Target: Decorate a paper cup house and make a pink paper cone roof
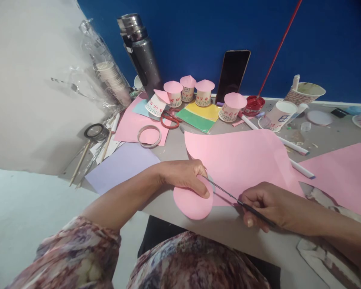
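Observation:
My left hand (pixel 183 173) pinches a pink paper circle (pixel 192 206) near the table's front edge, its thumb lying on top of the paper. In my right hand (pixel 269 202) is a pair of scissors (pixel 254 213) with dark handles. The thin blades point left, and their tips reach the circle's upper right edge beside my left thumb. Whether the blades touch the paper, I cannot tell. A bluish-grey edge (pixel 211 185) peeks out behind the circle; its kind is hidden. Just beyond both hands lies a large pink sheet (pixel 237 160) with one curved edge.
Small paper-cup houses (pixel 203 93) with pink cone roofs stand at the back. Around them are a steel flask (pixel 141 56), a propped phone (pixel 233 74), red-handled scissors (pixel 170 120), a tape roll (pixel 149 136), a red paint pot (pixel 254 106), markers (pixel 291 145) and a purple sheet (pixel 123 164).

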Demonstrator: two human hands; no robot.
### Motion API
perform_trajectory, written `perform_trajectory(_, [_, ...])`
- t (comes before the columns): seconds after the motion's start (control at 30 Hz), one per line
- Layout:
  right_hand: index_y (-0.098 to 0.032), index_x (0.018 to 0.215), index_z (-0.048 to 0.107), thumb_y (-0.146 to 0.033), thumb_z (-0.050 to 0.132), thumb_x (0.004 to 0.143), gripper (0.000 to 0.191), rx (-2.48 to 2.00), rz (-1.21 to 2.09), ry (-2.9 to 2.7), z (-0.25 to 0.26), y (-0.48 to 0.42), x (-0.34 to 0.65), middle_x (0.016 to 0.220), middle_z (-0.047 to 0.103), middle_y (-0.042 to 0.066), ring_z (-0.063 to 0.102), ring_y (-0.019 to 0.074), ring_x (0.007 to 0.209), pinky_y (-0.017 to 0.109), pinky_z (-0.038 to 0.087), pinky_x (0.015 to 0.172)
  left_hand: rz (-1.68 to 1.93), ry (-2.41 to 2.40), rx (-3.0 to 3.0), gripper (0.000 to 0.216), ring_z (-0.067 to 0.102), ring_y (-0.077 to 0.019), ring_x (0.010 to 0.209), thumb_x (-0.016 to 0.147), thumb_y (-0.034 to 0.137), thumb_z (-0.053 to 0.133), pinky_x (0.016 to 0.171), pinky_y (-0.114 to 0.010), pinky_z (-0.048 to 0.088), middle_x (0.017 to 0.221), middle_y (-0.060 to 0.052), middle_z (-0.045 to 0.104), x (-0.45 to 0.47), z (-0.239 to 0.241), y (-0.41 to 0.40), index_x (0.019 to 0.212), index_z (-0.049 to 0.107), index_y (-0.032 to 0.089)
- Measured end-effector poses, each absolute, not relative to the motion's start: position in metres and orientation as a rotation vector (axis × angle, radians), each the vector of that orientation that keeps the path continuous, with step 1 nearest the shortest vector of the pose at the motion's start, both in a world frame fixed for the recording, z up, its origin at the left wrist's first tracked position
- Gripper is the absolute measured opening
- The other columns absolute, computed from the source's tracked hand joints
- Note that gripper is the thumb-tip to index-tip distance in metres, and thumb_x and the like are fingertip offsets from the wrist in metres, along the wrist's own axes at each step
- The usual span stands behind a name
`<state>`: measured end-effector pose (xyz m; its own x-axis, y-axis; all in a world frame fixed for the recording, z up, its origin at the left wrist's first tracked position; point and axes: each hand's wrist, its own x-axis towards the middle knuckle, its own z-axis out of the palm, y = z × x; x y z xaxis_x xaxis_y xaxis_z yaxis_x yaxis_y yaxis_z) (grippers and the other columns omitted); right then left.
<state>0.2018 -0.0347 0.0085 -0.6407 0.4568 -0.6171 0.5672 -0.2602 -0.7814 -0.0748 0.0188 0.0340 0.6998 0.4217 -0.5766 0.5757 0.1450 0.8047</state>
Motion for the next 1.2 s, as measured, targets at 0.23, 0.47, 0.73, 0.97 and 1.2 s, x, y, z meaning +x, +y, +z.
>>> perform_trajectory(0.23, [-0.017,0.072,0.064,-0.070,0.076,0.077,0.054,1.276,-2.192,1.813,0.013,-0.030,0.207,0.056,0.060,-0.002,0.041,0.0104,0.052,0.025,0.027,0.051,-0.116,0.886,1.430,0.023,0.056,-0.0133,0.053,0.070,0.036,0.078,0.047,-0.021,0.041,0.059,0.000,0.062,-0.076,0.035,0.019,0.063,0.069,0.015])
perform_trajectory(0.47, [-0.021,0.063,0.049,-0.072,0.081,0.069,0.061,1.660,-2.255,1.945,0.027,-0.028,0.204,0.055,0.051,-0.003,0.041,0.0102,0.052,0.025,0.040,0.054,0.017,0.821,1.188,0.026,0.058,-0.0136,0.053,0.066,0.038,0.083,0.049,-0.023,0.045,0.064,-0.002,0.068,-0.086,0.033,0.021,0.073,0.075,0.014])
perform_trajectory(0.73, [-0.021,0.063,0.049,-0.074,0.080,0.070,0.061,1.841,-2.231,2.039,0.028,-0.030,0.209,0.057,0.051,-0.003,0.047,0.0118,0.053,0.025,0.040,0.051,0.239,0.963,1.389,0.034,0.056,-0.0107,0.060,0.069,0.029,0.083,0.052,-0.019,0.040,0.081,0.000,0.068,-0.078,0.090,0.000,0.099,0.073,0.017])
perform_trajectory(0.97, [-0.015,0.096,0.066,-0.066,0.085,0.069,0.060,1.784,-2.706,2.072,0.018,-0.028,0.210,0.073,0.062,0.000,0.047,0.0124,0.063,0.026,0.033,0.057,0.553,1.132,1.288,0.029,0.064,-0.0146,0.072,0.072,0.032,0.082,0.064,-0.023,0.048,0.086,-0.003,0.072,-0.025,0.065,0.004,0.090,0.067,0.015])
perform_trajectory(1.2, [-0.019,0.074,0.053,-0.044,0.093,0.059,0.049,2.105,-2.757,1.998,0.018,-0.025,0.208,0.063,0.044,-0.008,0.034,0.0087,0.060,0.026,0.025,0.057,0.654,0.877,0.979,0.043,0.065,-0.0158,0.063,0.081,0.057,0.079,0.064,-0.026,0.053,0.069,-0.002,0.070,0.003,0.024,0.014,0.084,0.067,0.016])
